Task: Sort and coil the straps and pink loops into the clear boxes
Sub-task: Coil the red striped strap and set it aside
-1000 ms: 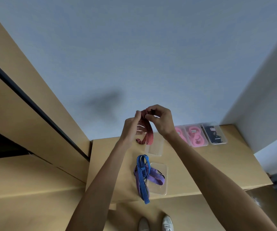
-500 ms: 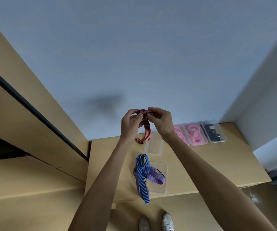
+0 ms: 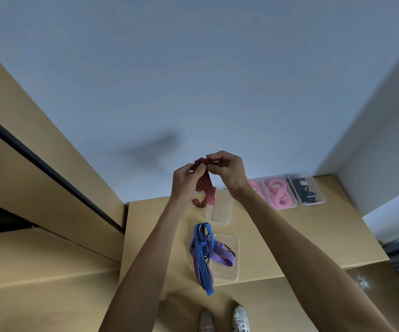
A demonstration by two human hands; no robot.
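Both hands, left (image 3: 186, 180) and right (image 3: 230, 172), pinched the red striped elastic strap (image 3: 205, 182) above the counter (image 3: 289, 238); since before, I'd unwound it, tail hanging longer toward the empty clear plastic box (image 3: 219, 212). Coiling unfinished.

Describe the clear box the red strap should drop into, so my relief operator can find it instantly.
On the tan table, find both hands pinching the red striped strap. Right below its dangling end sits an empty clear box. Unlike the nearer box, draped with blue and purple straps, it holds nothing.
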